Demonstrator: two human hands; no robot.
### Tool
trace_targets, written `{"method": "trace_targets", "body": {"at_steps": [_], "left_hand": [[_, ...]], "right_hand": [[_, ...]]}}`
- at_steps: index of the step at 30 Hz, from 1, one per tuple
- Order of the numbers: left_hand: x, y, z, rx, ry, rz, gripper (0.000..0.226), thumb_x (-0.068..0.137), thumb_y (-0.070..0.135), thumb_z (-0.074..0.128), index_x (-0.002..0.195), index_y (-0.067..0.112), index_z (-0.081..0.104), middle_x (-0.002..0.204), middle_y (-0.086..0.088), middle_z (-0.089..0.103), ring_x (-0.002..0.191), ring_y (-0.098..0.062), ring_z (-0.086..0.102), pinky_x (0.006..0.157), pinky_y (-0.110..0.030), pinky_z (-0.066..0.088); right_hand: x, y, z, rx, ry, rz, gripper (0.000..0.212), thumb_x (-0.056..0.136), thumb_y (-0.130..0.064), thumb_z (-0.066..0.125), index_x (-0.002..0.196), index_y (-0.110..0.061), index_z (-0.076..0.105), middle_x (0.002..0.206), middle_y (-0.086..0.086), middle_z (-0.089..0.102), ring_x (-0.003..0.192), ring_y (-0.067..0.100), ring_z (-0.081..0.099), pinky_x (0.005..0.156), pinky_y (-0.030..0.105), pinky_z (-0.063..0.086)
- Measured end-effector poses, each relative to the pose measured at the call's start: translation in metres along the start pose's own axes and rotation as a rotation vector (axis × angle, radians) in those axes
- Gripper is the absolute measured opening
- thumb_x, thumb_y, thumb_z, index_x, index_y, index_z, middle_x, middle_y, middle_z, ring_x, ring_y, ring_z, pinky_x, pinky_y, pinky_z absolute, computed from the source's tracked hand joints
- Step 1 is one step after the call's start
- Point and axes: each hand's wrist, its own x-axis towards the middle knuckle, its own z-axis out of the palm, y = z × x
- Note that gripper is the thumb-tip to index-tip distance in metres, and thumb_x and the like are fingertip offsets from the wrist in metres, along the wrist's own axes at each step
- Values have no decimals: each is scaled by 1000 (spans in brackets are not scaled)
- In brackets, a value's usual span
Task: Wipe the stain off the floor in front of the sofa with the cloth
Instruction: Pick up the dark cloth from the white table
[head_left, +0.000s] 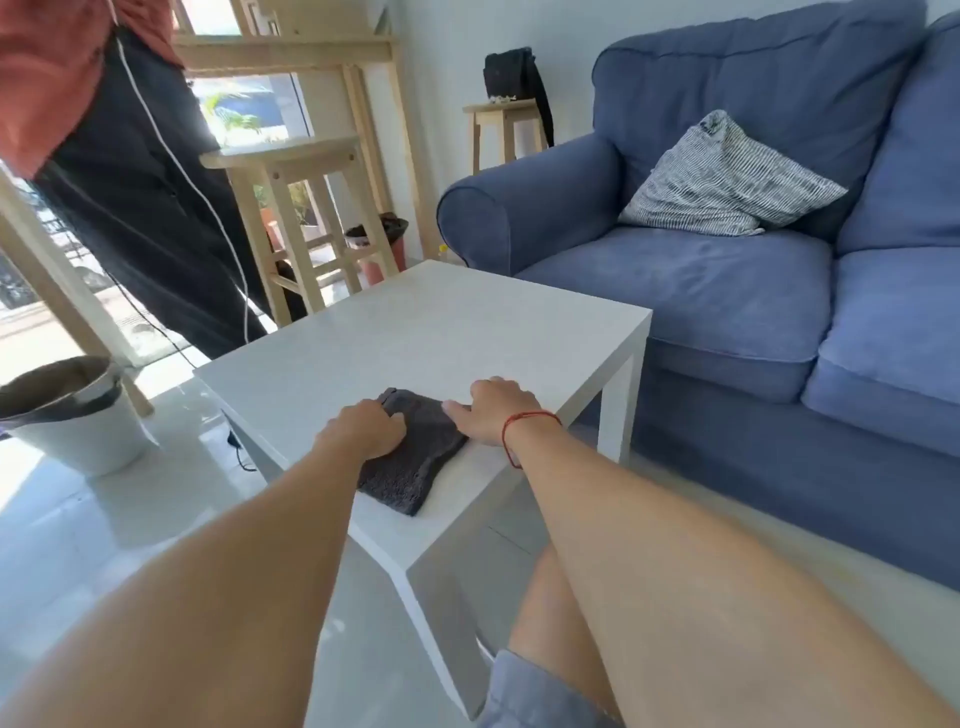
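Head view: left hand (366, 428) is gripping the grey cloth (415, 457) on the white table (441, 322), right hand (493, 410) is lying flat beside it; a lined white bin (78, 415) is standing nearby.

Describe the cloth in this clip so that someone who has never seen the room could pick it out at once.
Start at the blue sofa, then drop to the white table in front of it. On the table's near part lies the cloth, with the left hand on it and the right hand at its edge. It is dark grey, folded and fuzzy, the only item on the white top.
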Motion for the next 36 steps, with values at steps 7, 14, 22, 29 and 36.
{"method": "trace_targets", "body": {"at_steps": [7, 14, 22, 29, 36], "left_hand": [[0, -2, 5, -35, 0, -21, 53, 95, 40, 44, 133, 3, 48, 131, -17, 55, 121, -36, 51, 99, -40, 43], [-4, 42, 3, -566, 33, 30, 52, 97, 35, 45, 133, -2, 38, 133, -20, 50, 120, -38, 50, 95, -39, 40], [-34, 146, 4, -902, -9, 247, 51, 91, 28, 62, 131, 2, 45, 125, -13, 56, 119, -31, 54, 100, -37, 45], [-78, 253, 24, -1001, -197, 371, 35, 93, 19, 62, 121, -2, 60, 110, -11, 62, 99, -23, 59, 79, -24, 44], [-87, 309, 85, -1005, -326, 321, 27, 89, 10, 64, 110, 9, 48, 95, -5, 54, 94, -21, 51, 79, -26, 43]], "right_hand": [[3, -13, 4, 23, -146, 122, 55, 81, -45, 64, 121, -9, 53, 127, 12, 57, 116, 31, 55, 92, 35, 43], [15, 8, -8, 626, -23, 207, 37, 90, -24, 54, 122, -11, 43, 120, 16, 58, 106, 37, 60, 85, 51, 55], [-23, 76, -75, 692, 486, 263, 32, 97, -14, 43, 128, -9, 43, 128, 19, 55, 117, 36, 53, 96, 37, 42], [-60, 162, -116, 595, 765, 461, 28, 98, -21, 42, 119, -6, 53, 126, 18, 56, 117, 35, 52, 93, 37, 41], [-79, 240, -102, 592, 742, 484, 36, 97, -10, 39, 130, -18, 52, 132, 14, 53, 121, 30, 49, 98, 31, 38]]}}
